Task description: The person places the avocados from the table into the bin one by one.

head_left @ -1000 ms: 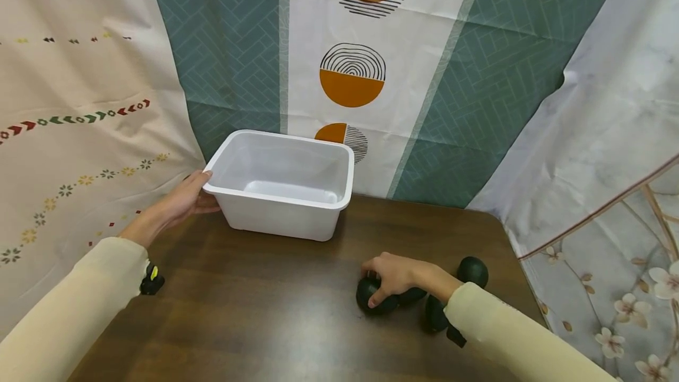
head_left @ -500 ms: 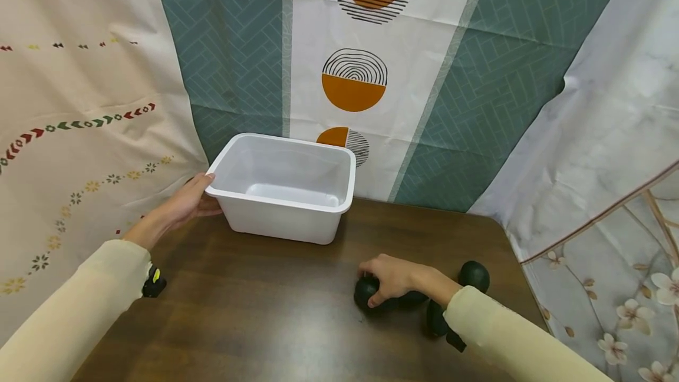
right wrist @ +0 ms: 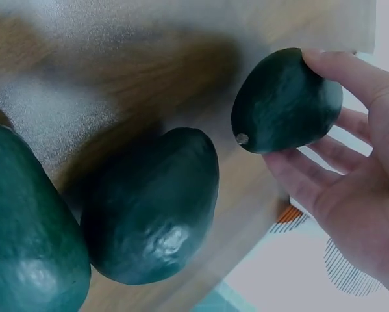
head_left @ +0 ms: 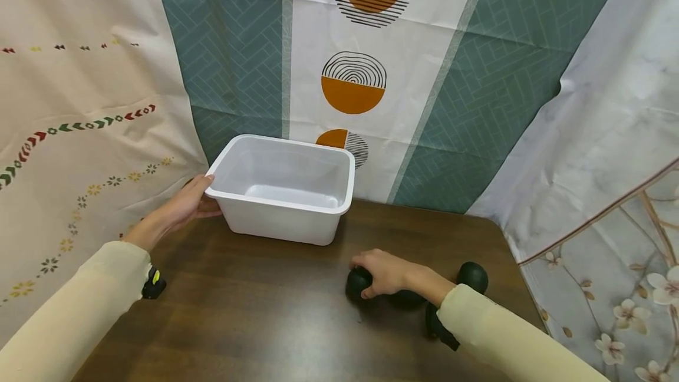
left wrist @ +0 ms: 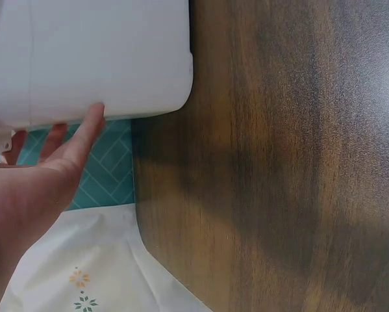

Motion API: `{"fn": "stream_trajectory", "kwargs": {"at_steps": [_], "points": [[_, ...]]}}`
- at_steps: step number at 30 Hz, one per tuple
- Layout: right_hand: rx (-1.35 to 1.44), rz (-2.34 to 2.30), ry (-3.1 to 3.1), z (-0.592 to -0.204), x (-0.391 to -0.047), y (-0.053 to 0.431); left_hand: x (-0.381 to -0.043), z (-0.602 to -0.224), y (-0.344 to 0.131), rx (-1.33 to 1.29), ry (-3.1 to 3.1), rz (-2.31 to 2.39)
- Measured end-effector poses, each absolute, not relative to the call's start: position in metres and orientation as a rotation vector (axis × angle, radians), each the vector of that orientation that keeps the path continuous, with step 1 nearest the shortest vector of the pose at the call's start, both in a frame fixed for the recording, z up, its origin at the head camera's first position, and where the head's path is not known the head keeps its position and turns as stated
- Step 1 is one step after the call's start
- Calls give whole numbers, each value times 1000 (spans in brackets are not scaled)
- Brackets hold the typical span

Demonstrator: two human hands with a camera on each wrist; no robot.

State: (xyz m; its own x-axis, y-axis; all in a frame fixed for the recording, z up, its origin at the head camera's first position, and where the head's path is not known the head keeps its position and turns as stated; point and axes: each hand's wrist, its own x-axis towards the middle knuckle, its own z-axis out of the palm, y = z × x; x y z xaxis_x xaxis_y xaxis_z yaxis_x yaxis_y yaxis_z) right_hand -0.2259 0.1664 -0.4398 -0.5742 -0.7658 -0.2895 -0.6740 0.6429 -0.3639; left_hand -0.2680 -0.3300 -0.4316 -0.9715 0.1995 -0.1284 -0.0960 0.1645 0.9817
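Dark-green avocado point(right wrist: 285, 104) sat pinched in my right grip point(head_left: 388, 271); my left grip point(head_left: 183, 202) held the white tub point(head_left: 276, 220). Smooth skin, I judged, wanted even pressure.

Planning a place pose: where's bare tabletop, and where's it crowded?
Bare: front middle of the table, between both sleeves and nearer than the white bin; also the far right strip between right hand and backdrop. Crowded: around the right hand and its sleeve, where dark green fruits cluster.
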Motion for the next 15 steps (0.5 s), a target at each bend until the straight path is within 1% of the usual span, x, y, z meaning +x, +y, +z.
{"fn": "stream_trajectory", "kwargs": {"at_steps": [15], "points": [[-1162,-378,2503,-442,-231,163,-266,-436,-330,104,2199,1908]]}}
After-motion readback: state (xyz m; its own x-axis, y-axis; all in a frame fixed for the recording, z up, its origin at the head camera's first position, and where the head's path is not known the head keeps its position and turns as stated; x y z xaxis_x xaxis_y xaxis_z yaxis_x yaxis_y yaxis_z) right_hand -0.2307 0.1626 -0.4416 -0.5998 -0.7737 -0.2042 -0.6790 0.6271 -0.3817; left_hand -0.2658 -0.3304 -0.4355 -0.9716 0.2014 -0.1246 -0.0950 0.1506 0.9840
